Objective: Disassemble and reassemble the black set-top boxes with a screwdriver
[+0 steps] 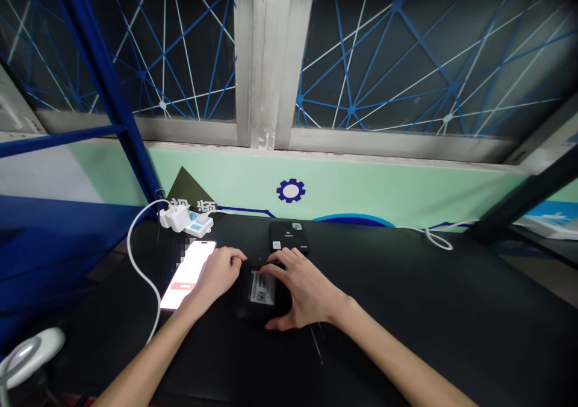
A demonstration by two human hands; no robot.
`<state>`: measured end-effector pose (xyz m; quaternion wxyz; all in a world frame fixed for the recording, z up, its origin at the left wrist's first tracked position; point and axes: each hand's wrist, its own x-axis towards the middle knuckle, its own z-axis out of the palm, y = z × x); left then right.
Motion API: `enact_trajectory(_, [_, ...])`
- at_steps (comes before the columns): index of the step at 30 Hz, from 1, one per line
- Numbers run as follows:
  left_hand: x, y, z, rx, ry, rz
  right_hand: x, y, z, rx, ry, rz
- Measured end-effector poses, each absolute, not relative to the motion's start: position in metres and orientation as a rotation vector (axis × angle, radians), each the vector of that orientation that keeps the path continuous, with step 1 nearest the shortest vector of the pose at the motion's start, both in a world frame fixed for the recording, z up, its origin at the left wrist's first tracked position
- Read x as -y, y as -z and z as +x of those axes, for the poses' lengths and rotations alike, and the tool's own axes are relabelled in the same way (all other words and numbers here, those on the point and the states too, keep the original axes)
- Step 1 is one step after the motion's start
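A black box-shaped device (246, 310) with a white printed label lies on the dark table in front of me. My right hand (307, 286) spans its right side, fingers at the far edge and thumb at the near edge. At the device's upper left corner is my left hand (221, 273), its fingers curled in; whatever they may pinch is hidden. A thin metal rod (316, 344) sticks out below my right hand. Just behind both hands sits a second flat black box (289, 235) with small stickers.
Left of my left hand lies a phone (198, 256) with a lit white screen. Behind it, a white charger (176, 218) is plugged into a power strip (197, 223), and a white cable (139, 262) loops forward. A white rounded device (36, 356) stands lower left. Another cable (438, 238) lies back right.
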<state>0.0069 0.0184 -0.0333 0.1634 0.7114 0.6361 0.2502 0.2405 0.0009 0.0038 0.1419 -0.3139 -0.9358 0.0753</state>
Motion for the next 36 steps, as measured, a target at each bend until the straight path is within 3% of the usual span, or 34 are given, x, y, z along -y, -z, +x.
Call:
enact_trajectory(10, [-0.018,0.03,0.004,-1.848,-0.671,1.989,-0.003,-0.008,0.244,2.596,-0.185,-0.933])
enact_trajectory(23, [-0.012,0.017,0.009,-1.857,-0.598,1.959,-0.039,0.018,0.26,2.257,0.118,-1.423])
enact_trajectory(36, [-0.014,0.019,0.009,-1.871,-0.559,1.979,-0.042,0.022,0.262,2.225,0.26,-1.565])
